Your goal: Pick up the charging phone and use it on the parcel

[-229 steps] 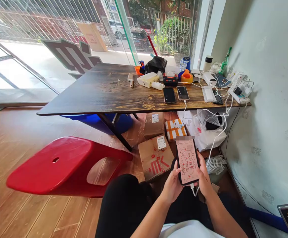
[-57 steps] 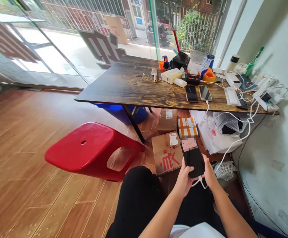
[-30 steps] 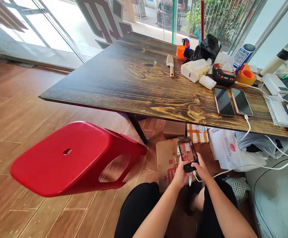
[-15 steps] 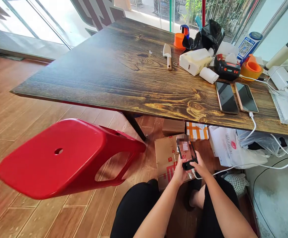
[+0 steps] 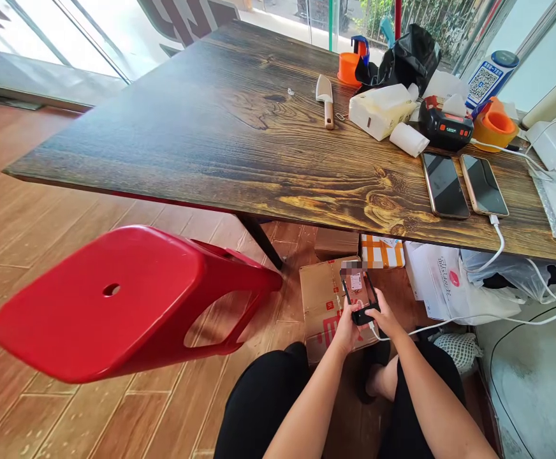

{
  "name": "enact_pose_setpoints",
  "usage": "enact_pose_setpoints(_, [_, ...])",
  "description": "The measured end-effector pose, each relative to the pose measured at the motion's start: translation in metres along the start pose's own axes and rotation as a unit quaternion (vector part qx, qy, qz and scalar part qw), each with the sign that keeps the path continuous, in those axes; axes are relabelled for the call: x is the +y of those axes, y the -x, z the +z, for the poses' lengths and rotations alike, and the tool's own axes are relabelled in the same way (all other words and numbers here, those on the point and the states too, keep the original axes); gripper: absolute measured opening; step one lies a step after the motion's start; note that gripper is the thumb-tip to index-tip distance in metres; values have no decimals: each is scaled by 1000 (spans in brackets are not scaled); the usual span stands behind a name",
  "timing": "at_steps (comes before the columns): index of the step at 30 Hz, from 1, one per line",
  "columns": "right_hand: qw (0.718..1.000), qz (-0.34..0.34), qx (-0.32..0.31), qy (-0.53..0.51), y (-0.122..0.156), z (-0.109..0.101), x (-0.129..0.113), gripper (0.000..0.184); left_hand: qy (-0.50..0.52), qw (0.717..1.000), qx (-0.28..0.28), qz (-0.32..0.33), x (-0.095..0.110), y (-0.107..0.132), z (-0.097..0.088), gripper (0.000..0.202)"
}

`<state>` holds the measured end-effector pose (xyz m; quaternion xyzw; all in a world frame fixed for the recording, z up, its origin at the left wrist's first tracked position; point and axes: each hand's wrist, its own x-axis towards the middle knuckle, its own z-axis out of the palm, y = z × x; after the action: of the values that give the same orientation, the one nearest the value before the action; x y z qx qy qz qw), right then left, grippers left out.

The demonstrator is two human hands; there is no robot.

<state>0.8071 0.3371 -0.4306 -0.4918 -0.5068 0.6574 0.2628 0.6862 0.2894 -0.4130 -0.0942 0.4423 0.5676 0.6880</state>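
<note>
Below the table edge, my left hand and my right hand both hold a smartphone with a dark frame. My left hand wraps its lower left corner. My right hand is closed on the lower right, with the thumb over the bottom of the screen. The phone's top part is blurred by a pixel patch. From its lower end runs a white charging cable, leading off to the right. Beneath the phone lies a cardboard box with red print, on the floor between my knees and the table.
A red plastic stool stands at left. On the wooden table lie two phones, a small trowel, a tissue pack, a black battery pack and orange tape. White bags sit under the table at right.
The view has shifted slightly, so the table's things sit a little farther right and higher. Both hands stay on the phone, almost unmoved.
</note>
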Motion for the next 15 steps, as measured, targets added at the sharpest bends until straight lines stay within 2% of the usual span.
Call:
enact_pose_setpoints(8, [1000,-1,-9,0,-4,3,1,67,13,1000,-2,1,1,-7,-6,60])
enact_pose_setpoints(15, [1000,7,9,-6,-16,5,12,68,32,999,10,0,-4,-27,-15,58])
